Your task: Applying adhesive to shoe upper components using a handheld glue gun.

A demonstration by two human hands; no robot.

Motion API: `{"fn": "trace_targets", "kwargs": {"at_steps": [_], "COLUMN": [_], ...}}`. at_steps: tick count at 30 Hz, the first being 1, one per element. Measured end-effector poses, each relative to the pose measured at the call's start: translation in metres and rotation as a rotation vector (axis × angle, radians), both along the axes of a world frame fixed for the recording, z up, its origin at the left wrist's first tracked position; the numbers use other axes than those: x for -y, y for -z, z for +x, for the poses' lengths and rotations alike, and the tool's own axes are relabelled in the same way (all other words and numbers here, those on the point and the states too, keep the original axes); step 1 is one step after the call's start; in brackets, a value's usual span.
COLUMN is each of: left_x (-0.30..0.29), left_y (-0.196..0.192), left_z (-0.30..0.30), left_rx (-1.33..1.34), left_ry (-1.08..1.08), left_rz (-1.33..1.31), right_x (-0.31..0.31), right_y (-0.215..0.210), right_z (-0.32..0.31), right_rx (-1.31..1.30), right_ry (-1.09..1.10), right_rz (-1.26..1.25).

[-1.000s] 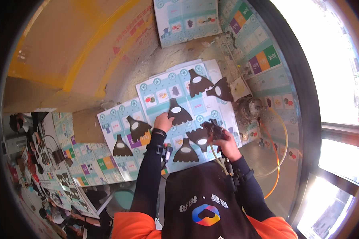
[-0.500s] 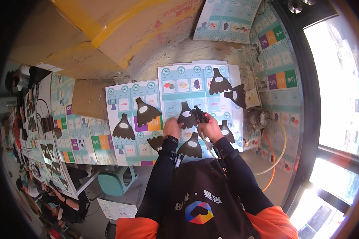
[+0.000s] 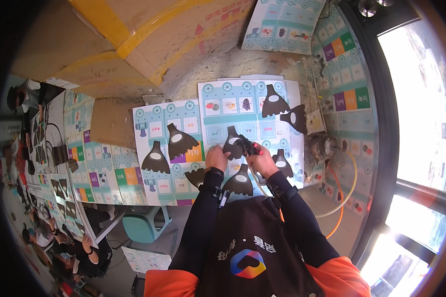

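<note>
A black spray gun (image 3: 250, 145) with red parts and a pale hose is gripped in my right hand (image 3: 263, 162). Its nozzle end is over the right side of a dark flared piece (image 3: 231, 140) with a scalloped edge, lying on a printed board. By the lower left edge of that piece rests my left hand (image 3: 216, 159), thumb apart from the fingers, holding nothing that I can see. Another dark piece (image 3: 239, 182) with a pale oval lies just below, and a partly covered one (image 3: 195, 176) is beside my left wrist.
More dark pieces lie on the printed boards (image 3: 213, 86), left and right. Cardboard boxes (image 3: 173, 34) rise behind. At the right are a round dirty metal object (image 3: 321, 147) and an orange hose (image 3: 339, 213). A teal stool (image 3: 139, 227) stands lower left; people work farther left.
The spray gun has dipped slightly toward me over the dark piece. My left hand stays beside it. The whole view has shifted a little.
</note>
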State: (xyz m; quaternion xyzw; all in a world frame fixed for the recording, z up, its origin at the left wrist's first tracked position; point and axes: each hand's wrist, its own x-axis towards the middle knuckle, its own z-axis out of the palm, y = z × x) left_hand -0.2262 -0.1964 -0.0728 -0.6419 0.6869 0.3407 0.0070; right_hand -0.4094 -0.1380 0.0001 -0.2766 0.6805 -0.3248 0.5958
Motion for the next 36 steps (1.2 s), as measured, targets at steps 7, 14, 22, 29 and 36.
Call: {"fn": "trace_targets", "kwargs": {"at_steps": [7,14,22,29,36], "left_x": [-0.001,-0.001,0.0,0.0,0.0], "left_y": [0.004,0.003,0.003,0.003,0.004], "left_z": [0.002,0.001,0.002,0.002,0.002], "left_rx": [-0.007,-0.021,-0.005,-0.004,-0.011], "left_ry": [-0.013,-0.01,0.0,-0.007,-0.005], "left_rz": [-0.025,-0.022,-0.024,-0.018,-0.032], "right_x": [-0.009,0.0,-0.005,-0.009,-0.008], "right_y": [-0.001,-0.016,-0.013,-0.006,-0.007], "right_z": [-0.003,-0.006,-0.002,0.001,-0.005], "right_rx": [-0.071,-0.086,-0.238,-0.087,-0.291], "right_ry": [-0.038,-0.015,-0.017,0.038,-0.006], "right_rz": [0.058,0.02,-0.013,-0.007,0.011]}}
